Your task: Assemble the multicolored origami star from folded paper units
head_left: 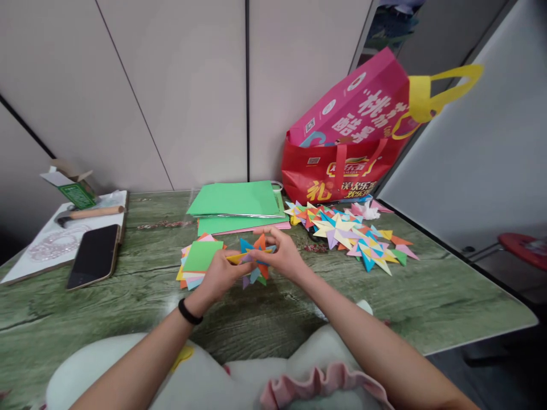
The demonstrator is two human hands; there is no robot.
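Note:
Between my two hands is a multicoloured folded paper star (261, 244) with blue, orange, yellow and purple points. My left hand (221, 269) pinches its left side at a yellow point. On its right side, my right hand (280, 254) grips the star with thumb and fingers. Several small folded pieces (255, 276) in purple, light blue and green show just below the star; whether they are joined to it I cannot tell. Beside my left hand lies a stack of square coloured paper (200, 256), green on top. To the right of my right hand spreads a pile of finished paper stars (342, 230).
Larger green paper sheets (237, 199) lie at the back of the table (145, 307). A red bag (316, 171) holding a pink box (359, 105) stands back right. At left are a phone (94, 256), a hammer (89, 213), a white board (25, 262) and a small green box (77, 191).

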